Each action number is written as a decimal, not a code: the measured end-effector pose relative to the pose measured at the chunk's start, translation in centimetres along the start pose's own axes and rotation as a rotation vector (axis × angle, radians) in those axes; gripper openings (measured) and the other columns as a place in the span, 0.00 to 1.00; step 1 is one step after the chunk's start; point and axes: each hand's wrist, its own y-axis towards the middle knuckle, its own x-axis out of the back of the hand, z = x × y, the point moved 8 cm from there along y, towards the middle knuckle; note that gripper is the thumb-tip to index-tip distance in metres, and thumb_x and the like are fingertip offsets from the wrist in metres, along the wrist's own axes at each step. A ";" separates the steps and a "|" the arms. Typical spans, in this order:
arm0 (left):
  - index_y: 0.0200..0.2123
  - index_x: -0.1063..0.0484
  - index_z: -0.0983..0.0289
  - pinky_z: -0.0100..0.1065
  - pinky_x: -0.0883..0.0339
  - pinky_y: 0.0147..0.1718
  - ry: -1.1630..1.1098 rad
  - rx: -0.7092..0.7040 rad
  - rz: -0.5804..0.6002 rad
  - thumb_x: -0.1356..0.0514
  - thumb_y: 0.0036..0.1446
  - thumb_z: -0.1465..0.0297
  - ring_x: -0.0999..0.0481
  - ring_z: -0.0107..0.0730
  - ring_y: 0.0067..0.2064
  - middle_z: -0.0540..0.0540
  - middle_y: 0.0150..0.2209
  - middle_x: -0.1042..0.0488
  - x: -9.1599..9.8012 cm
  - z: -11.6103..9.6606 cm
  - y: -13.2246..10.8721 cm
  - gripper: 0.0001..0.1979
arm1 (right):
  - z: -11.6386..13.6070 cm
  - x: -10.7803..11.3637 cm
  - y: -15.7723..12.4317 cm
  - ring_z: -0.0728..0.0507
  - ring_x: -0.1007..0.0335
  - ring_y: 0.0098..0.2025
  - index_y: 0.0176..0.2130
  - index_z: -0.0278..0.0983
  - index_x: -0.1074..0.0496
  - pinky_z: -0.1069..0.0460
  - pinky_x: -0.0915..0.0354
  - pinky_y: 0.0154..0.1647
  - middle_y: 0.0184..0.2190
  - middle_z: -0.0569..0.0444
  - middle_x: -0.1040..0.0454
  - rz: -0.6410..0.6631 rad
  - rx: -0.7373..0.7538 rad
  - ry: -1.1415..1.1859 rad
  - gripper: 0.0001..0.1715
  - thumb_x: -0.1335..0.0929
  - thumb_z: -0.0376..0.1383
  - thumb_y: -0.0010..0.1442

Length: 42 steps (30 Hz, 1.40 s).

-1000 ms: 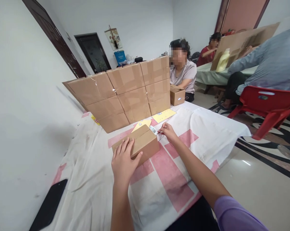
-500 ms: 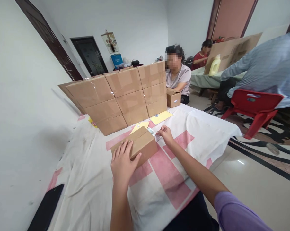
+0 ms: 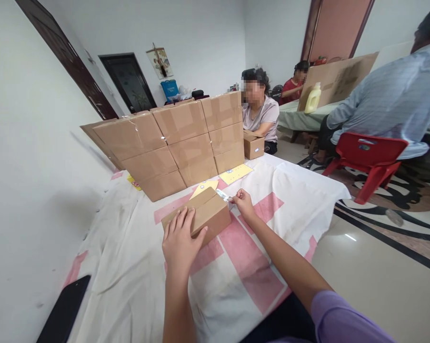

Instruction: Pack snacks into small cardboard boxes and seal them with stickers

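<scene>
A closed brown cardboard box (image 3: 212, 220) lies on the cloth-covered table in front of me. My left hand (image 3: 181, 233) holds it at the near left, fingers spread over the top and thumb against the near side. Just off the box's right end, my right hand (image 3: 244, 204) is closed in a pinch on a thin, pale, shiny strip (image 3: 222, 194). The strip reaches along the box's far right edge; its kind is too small to make out. Behind the box, a yellow card (image 3: 205, 187) is partly covered by it, and a second yellow card (image 3: 236, 174) lies farther right.
A wall of taped cardboard boxes (image 3: 186, 138) stands across the table. Beyond its right end, a person sits with an arm over a small box (image 3: 254, 146). A dark phone (image 3: 65, 309) lies at the lower left. A red chair (image 3: 368, 157) holds another person.
My right hand shifts slightly and the pale strip now looks narrower, turned more edge-on. My left hand and the box stay together; the whole view slides a little.
</scene>
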 end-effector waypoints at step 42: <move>0.63 0.32 0.56 0.48 0.36 0.61 -0.006 0.035 0.019 0.40 0.62 0.56 0.30 0.47 0.63 0.52 0.65 0.31 0.3 -0.1 0.2 0.27 | -2.3 1.0 -0.4 0.54 0.51 0.12 0.22 0.39 0.34 0.56 0.60 0.11 0.11 0.62 0.39 0.185 -0.427 -0.250 0.17 0.24 0.41 0.49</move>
